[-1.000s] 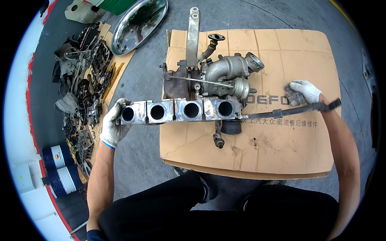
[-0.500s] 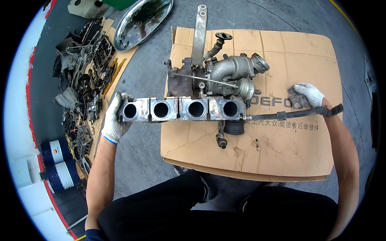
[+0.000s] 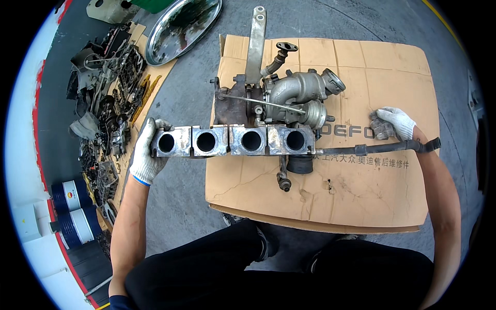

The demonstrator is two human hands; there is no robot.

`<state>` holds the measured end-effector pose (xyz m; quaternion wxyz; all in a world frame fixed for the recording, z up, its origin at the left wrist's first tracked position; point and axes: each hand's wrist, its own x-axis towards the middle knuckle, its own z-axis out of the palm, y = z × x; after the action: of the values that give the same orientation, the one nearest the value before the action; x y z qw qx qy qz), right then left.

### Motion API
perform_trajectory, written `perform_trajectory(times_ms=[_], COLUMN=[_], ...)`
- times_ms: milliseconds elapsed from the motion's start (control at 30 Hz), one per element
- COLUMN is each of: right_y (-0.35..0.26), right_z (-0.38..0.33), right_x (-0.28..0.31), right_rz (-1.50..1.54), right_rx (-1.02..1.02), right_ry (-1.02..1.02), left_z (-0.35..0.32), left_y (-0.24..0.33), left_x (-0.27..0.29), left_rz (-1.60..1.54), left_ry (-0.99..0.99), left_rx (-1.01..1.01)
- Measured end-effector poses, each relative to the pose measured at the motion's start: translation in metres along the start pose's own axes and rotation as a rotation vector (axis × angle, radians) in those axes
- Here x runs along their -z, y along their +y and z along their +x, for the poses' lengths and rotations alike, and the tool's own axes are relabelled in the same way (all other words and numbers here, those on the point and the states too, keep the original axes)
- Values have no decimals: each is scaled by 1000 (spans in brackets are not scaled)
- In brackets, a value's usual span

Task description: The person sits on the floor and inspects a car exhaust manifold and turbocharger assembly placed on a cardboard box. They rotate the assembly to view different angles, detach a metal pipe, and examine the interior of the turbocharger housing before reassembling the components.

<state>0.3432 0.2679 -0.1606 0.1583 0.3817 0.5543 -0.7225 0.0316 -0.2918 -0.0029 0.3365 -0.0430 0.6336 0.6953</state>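
Well, the biggest thing I see is the flat brown cardboard sheet (image 3: 361,196) spread on the grey floor (image 3: 181,196). On it sits the heavy metal engine part (image 3: 258,121), a long manifold with four round holes in a row and a fat turbo lump behind it. Its left end sticks out past the edge of the cardboard, over the bare floor.

My left hand (image 3: 146,155), in a white glove, is wrapped around that left end, fingers curled tight on the metal by the first hole. My right hand (image 3: 392,123), gloved too, lies on the cardboard well to the right of the part. It sits just above the thin black hose (image 3: 382,149) that runs out from the part's right side. I cannot tell if those fingers are closed on anything or only pressing down.

Off to the left there is a shiny metal pan (image 3: 181,28), a messy pile of small dark engine bits (image 3: 106,103) and two blue and white cans (image 3: 72,212).

I think the part could tip or twist, because only one hand has hold of it and it looks heavy. The hose could snag under my right wrist. The cardboard might slide on the smooth floor if I pull hard.
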Motion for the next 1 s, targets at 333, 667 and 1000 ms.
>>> perform_trajectory(times_ms=[333,667,1000], right_y=[-1,2,3], right_z=[-1,0,0], right_x=[-1,1,1], right_rz=[2,-11,3], right_rx=[8,22,16], right_ry=[7,17,9], left_z=[1,0,2], left_y=[-2,-2,-4], left_x=[-6,-11,-6], left_rz=[-71,-86,-89], left_ry=[25,39,48], left_rx=[24,27,42])
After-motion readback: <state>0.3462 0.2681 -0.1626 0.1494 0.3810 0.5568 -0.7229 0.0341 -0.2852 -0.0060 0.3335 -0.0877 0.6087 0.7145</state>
